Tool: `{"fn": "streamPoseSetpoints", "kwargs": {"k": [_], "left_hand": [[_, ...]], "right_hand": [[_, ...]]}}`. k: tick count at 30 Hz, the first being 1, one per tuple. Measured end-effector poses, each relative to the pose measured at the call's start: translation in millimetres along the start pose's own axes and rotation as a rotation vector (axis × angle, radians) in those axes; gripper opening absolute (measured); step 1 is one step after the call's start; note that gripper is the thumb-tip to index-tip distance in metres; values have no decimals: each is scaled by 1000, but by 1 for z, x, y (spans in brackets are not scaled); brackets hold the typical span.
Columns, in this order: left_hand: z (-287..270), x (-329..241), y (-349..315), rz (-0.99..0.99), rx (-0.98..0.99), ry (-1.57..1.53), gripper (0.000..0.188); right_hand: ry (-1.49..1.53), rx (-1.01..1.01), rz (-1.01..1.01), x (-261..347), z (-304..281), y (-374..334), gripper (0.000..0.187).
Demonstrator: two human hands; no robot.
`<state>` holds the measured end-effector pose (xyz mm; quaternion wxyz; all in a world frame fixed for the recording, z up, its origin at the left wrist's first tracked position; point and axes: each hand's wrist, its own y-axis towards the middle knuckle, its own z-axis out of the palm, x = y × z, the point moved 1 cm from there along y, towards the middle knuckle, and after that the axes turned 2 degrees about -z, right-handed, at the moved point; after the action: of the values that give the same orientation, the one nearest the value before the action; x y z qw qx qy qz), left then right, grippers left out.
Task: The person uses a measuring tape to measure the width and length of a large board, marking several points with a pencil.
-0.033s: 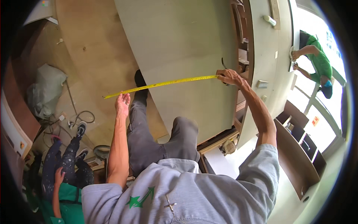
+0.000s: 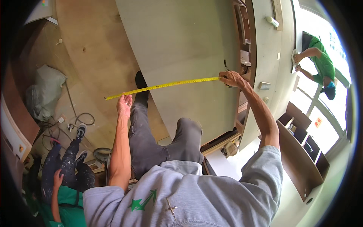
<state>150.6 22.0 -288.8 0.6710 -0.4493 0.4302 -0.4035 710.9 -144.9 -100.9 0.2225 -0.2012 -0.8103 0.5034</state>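
A yellow tape measure blade (image 2: 170,85) stretches between my hands, bowed slightly and crossing above a large pale grey-green panel (image 2: 189,45). Near its free end, the fingers of my left hand (image 2: 124,106) are closed on the blade, palm turned up. My right hand (image 2: 232,78) grips the tape's case end over the panel's right side; the fingers hide most of the case. A thin dark curved strap sticks up beside that hand.
Brown plywood (image 2: 94,41) lies left of the panel. A plastic sack (image 2: 47,90) and cables (image 2: 85,119) are on the floor at left. One person in green (image 2: 68,204) is at lower left; another (image 2: 321,62) works at upper right. Shelving (image 2: 302,151) stands at right.
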Motion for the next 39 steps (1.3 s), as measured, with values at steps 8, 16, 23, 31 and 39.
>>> {"fn": "streamPoseSetpoints", "kwargs": {"k": [8, 16, 23, 31, 39], "left_hand": [[44, 68, 34, -102, -32, -63, 14], [119, 125, 67, -23, -65, -74, 14], [136, 178, 74, 17, -91, -36, 17], [157, 196, 46, 91, -163, -9, 16], [155, 210, 50, 26, -101, 85, 25]], "right_hand": [[-81, -160, 20, -55, 19, 15, 30], [-145, -401, 77, -135, 22, 54, 26], [-251, -371, 77, -206, 23, 138, 32], [-176, -548, 33, -248, 50, 159, 32], [-162, -610, 246, -271, 53, 149, 26]]}}
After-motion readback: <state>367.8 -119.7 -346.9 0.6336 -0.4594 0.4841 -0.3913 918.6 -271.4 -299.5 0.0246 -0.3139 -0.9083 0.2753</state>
